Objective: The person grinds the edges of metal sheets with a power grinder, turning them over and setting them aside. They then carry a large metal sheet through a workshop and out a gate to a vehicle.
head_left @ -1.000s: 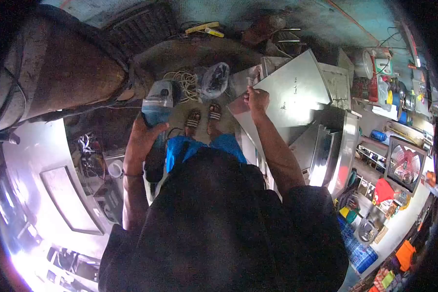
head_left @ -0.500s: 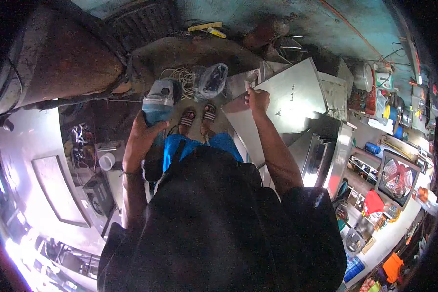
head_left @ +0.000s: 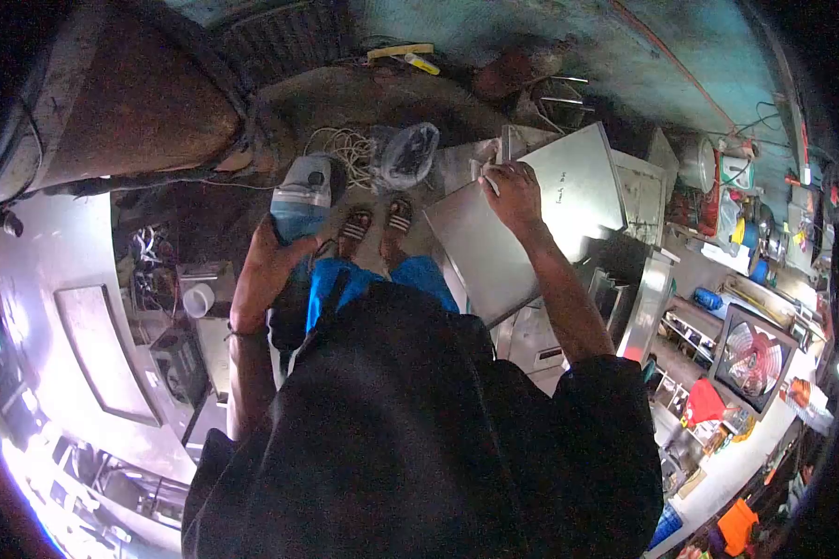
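My left hand (head_left: 266, 265) is wrapped around the blue body of an angle grinder (head_left: 302, 191), whose grey metal head points away from me. My right hand (head_left: 515, 197) is over the upper left part of a shiny metal sheet (head_left: 517, 247) with handwriting on it. Its fingers are curled, and a small pale bit shows at the fingertips; I cannot tell what it is. Beneath the tilted sheet, other metal pieces (head_left: 461, 168) are partly hidden.
Coiled pale cord (head_left: 345, 149) and a clear plastic bag (head_left: 407, 154) lie on the floor ahead of my sandalled feet (head_left: 399, 216). A large brown drum-like object (head_left: 149, 112) stands at upper left. A framed fan (head_left: 751, 361) and cluttered shelves are at right.
My right hand has shifted to the right across the metal sheet and turned, with its back now more toward me. The left hand and grinder have hardly moved.
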The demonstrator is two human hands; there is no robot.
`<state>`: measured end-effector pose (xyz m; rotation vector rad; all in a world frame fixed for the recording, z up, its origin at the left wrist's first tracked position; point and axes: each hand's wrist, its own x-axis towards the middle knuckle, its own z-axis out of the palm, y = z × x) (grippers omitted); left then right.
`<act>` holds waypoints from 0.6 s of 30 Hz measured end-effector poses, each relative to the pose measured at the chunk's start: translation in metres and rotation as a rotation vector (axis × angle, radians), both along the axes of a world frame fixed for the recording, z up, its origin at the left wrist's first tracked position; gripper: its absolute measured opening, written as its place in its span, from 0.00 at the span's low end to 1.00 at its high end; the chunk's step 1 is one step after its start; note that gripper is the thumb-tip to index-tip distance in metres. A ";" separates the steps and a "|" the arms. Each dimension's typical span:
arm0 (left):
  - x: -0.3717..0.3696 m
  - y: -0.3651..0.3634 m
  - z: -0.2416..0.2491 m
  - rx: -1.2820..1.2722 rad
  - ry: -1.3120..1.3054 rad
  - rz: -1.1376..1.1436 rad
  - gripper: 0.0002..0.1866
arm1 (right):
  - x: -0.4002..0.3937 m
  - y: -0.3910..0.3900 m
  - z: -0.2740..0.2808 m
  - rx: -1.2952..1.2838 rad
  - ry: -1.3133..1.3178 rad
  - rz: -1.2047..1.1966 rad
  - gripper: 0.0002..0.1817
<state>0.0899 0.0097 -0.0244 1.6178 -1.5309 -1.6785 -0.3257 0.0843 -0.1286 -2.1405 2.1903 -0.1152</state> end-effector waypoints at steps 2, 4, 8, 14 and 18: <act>-0.010 -0.006 0.031 0.102 -0.054 -0.045 0.28 | -0.009 -0.001 0.004 -0.075 -0.006 0.176 0.12; -0.003 -0.001 0.011 -0.042 -0.098 -0.088 0.27 | -0.013 -0.004 0.009 -0.045 0.037 0.202 0.12; -0.008 -0.001 0.020 -0.009 -0.026 0.000 0.26 | -0.018 -0.012 0.019 0.055 0.032 0.240 0.13; -0.003 0.001 0.005 0.071 0.052 0.037 0.27 | -0.030 -0.015 0.012 0.052 -0.010 0.306 0.11; -0.009 -0.001 0.014 0.107 0.123 0.062 0.27 | -0.034 -0.016 0.014 0.110 0.042 0.360 0.13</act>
